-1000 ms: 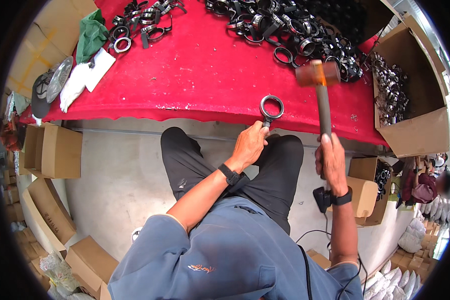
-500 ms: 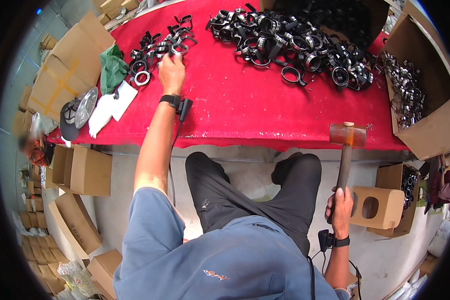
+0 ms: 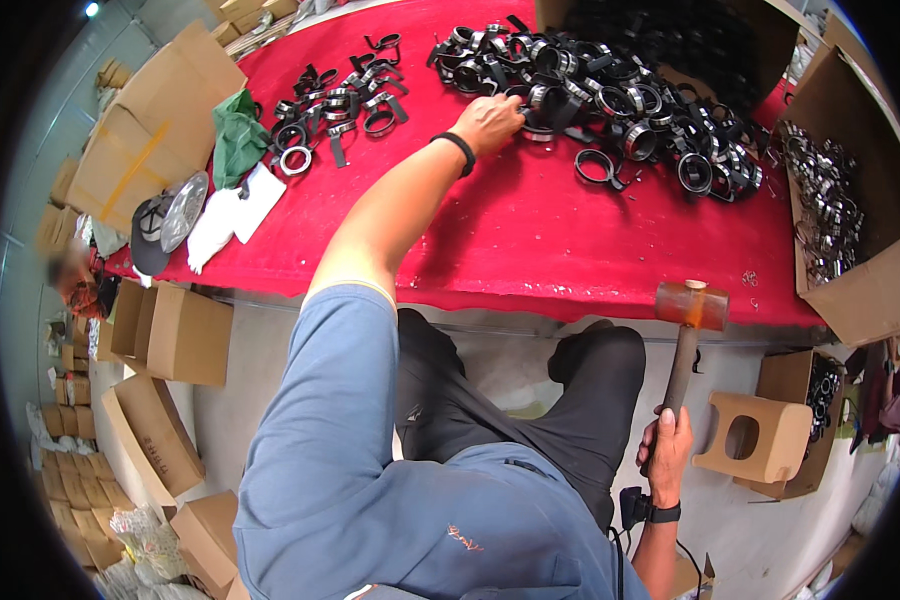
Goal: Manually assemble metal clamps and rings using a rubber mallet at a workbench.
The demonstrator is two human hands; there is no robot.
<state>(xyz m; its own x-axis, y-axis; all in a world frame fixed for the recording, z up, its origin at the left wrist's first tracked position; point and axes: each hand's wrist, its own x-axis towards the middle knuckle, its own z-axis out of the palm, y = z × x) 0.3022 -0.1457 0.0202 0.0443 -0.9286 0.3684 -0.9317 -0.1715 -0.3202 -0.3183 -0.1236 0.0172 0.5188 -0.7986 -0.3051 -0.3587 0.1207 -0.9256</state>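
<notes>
My left hand [image 3: 490, 123] is at the near left edge of a large pile of black and silver ring clamps [image 3: 610, 95]. Its fingers are bent and pressed together against the rings; what they pinch, if anything, is hidden. A smaller group of similar clamps [image 3: 335, 105] lies to the left on the red cloth, one ring [image 3: 295, 160] at its near end. Over by my right thigh, my right hand [image 3: 667, 445] is closed round the wooden handle of a mallet [image 3: 692, 305]. The mallet's amber-brown head points up, near the table's front edge.
On the right, an open carton [image 3: 860, 290] holds many shiny metal bands [image 3: 828, 200]. Black parts fill a box [image 3: 660, 50] behind the large pile. A green cloth [image 3: 238, 137], white cloth [image 3: 217, 228] and cap [image 3: 150, 235] lie at the left; cartons [image 3: 190, 335] stand below.
My left hand has left the small group of clamps and moved right to the large pile. The right hand still holds the mallet, slightly lower in view.
</notes>
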